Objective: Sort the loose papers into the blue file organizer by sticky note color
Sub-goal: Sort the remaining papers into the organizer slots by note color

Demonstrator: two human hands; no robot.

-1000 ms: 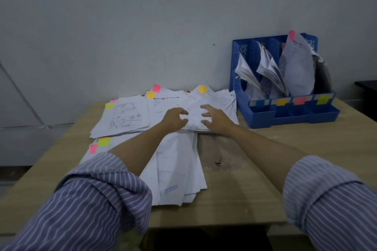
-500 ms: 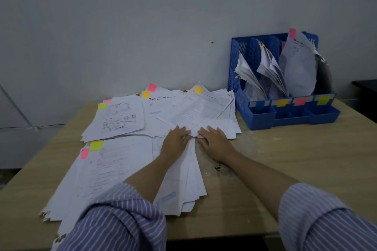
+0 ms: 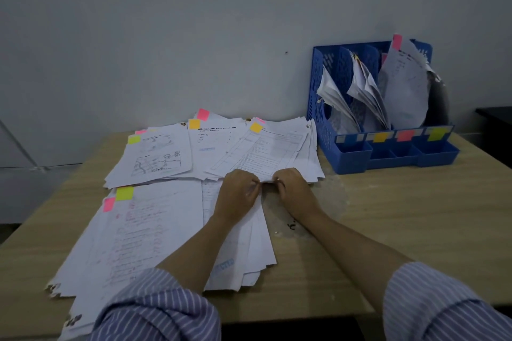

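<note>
Because the light is dim and the print is small, we cannot read any of the loose papers (image 3: 155, 219), and the near corners of the biggest sheets run under a striped sleeve (image 3: 155, 310) and off the bottom edge. We also cannot make out what the dark shape (image 3: 439, 99) in the rightmost slot of the blue file organizer (image 3: 385, 152) is; it hides behind a curled sheet carrying a pink sticky note (image 3: 396, 41).

Both forearms reach forward from rolled-up sleeves and meet at the middle of the table (image 3: 401, 216). Our left hand (image 3: 239, 195) lies knuckles-up on the spread stack, fingers curled in, pinching the near edge of the sheet with an orange sticky note (image 3: 256, 127). Our right hand (image 3: 292, 188) sits just beside it, fingers likewise curled onto the same edge. The fingertips themselves are tucked under, so we cannot tell how many sheets they hold.

The organizer stands at the far right against the wall (image 3: 194, 22), with papers already in its slots and coloured labels along its front. The loose papers fan across the left and centre, tagged yellow, pink and orange.
</note>
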